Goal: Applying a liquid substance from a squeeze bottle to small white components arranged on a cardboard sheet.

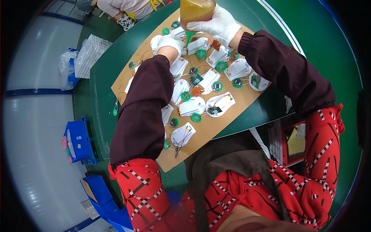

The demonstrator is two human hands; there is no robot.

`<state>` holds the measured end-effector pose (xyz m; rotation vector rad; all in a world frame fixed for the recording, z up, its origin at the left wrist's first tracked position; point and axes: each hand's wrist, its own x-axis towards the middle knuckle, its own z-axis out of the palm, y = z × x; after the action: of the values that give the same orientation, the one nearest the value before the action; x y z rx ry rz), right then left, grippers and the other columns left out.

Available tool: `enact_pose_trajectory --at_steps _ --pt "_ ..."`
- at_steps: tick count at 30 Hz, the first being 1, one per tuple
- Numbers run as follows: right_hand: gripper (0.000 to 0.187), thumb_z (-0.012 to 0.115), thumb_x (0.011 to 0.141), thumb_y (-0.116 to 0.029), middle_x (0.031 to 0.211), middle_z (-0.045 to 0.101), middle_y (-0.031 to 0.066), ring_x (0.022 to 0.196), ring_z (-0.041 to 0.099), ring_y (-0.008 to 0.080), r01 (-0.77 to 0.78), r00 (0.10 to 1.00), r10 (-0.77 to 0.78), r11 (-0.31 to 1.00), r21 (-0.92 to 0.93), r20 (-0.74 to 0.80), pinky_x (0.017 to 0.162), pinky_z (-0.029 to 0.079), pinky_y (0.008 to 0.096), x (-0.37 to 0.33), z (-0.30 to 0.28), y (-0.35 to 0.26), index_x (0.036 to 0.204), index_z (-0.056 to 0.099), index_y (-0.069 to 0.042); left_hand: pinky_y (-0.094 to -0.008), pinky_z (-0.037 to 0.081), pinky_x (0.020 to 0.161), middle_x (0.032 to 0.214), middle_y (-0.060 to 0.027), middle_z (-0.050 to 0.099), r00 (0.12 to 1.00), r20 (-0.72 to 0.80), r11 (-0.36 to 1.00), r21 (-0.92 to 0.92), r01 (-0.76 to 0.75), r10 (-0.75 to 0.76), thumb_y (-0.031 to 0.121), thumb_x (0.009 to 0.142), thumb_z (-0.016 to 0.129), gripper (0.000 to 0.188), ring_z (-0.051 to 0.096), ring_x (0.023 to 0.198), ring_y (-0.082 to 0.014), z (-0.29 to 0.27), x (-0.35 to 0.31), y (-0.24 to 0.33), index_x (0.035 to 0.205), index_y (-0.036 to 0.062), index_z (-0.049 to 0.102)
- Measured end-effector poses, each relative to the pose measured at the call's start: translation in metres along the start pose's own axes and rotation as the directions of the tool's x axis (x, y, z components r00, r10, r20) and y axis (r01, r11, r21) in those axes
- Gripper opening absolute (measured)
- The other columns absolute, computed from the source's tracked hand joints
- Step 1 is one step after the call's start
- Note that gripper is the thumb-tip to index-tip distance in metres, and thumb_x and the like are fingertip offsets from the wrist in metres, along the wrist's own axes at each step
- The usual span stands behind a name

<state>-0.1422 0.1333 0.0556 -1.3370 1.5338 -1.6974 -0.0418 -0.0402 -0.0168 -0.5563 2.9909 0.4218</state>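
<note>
My right hand (219,26), in a white knit glove, grips a squeeze bottle (196,12) of amber liquid. It is tipped with its green nozzle (189,36) pointing down, close to my left hand. My left hand (171,41), also gloved, is closed low over the white plastic housings at the far side; its fingertips and anything in them are hidden. Around both hands lie several white housings (192,106) with wires, green-rimmed round speakers (196,117) and small green circuit boards (196,79). Some have orange-brown flat pieces (197,91) attached.
The housings lie on a brown board (205,127) on a green table (103,116). Another person (133,8) sits across the far left edge. White crates (92,54) and blue bins (78,141) stand to the left. A red-edged drawer (290,156) is below the table's near edge.
</note>
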Motion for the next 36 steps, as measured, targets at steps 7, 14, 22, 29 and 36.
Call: enact_pose_trajectory --at_steps 7,14,22,29,36 --pt "0.053 0.071 0.069 -0.008 0.104 0.058 0.0075 0.095 0.054 0.0148 0.08 0.997 -0.08 0.994 0.072 -0.008 0.086 0.042 0.0292 0.002 0.009 0.009 0.116 0.046 -0.002 -0.0237 0.051 0.069 0.089 -0.0073 0.066 0.978 -0.029 0.971 -0.127 0.203 -0.208 0.011 0.075 0.061 0.019 0.064 0.077 -0.0122 0.007 0.003 -0.007 0.092 0.004 0.065" --pt "0.059 0.073 0.066 -0.007 0.106 0.057 0.0074 0.097 0.054 0.015 0.111 0.994 -0.11 0.985 0.135 -0.009 0.088 0.041 0.0295 -0.004 0.009 0.006 0.118 0.045 -0.003 -0.0253 0.049 0.073 0.091 -0.0055 0.065 0.992 0.031 0.924 0.368 0.103 -0.122 0.018 0.077 0.059 0.021 0.063 0.08 -0.0144 -0.01 -0.008 0.013 0.094 0.0087 0.066" --pt "0.055 0.071 0.068 -0.003 0.105 0.058 0.007 0.094 0.056 0.014 0.092 0.996 -0.09 0.98 0.179 -0.02 0.085 0.044 0.0289 -0.006 0.009 0.01 0.116 0.046 -0.003 -0.0258 0.049 0.073 0.091 -0.0074 0.065 0.983 -0.011 0.973 0.144 0.181 -0.181 0.019 0.075 0.058 0.023 0.063 0.08 -0.0161 -0.011 -0.01 0.019 0.094 0.008 0.067" --pt "0.045 0.07 0.071 -0.008 0.101 0.06 0.0069 0.092 0.056 0.0134 0.011 0.999 -0.014 0.995 0.096 0.029 0.083 0.044 0.0275 -0.007 0.007 -0.006 0.111 0.05 -0.002 -0.0263 0.047 0.075 0.091 -0.0117 0.064 0.946 0.004 0.928 -0.193 0.319 -0.325 0.019 0.073 0.059 0.026 0.063 0.081 -0.0175 -0.007 -0.01 0.009 0.096 0.0071 0.066" --pt "0.043 0.07 0.072 -0.009 0.101 0.06 0.0072 0.091 0.057 0.0129 -0.066 0.998 0.065 0.994 0.089 0.016 0.082 0.045 0.0272 -0.008 0.004 0.0 0.11 0.052 -0.002 -0.0248 0.051 0.065 0.086 -0.01 0.065 0.971 -0.047 0.968 -0.099 0.229 -0.235 0.011 0.072 0.061 0.023 0.064 0.073 -0.0138 -0.012 -0.014 0.021 0.092 0.0024 0.066"
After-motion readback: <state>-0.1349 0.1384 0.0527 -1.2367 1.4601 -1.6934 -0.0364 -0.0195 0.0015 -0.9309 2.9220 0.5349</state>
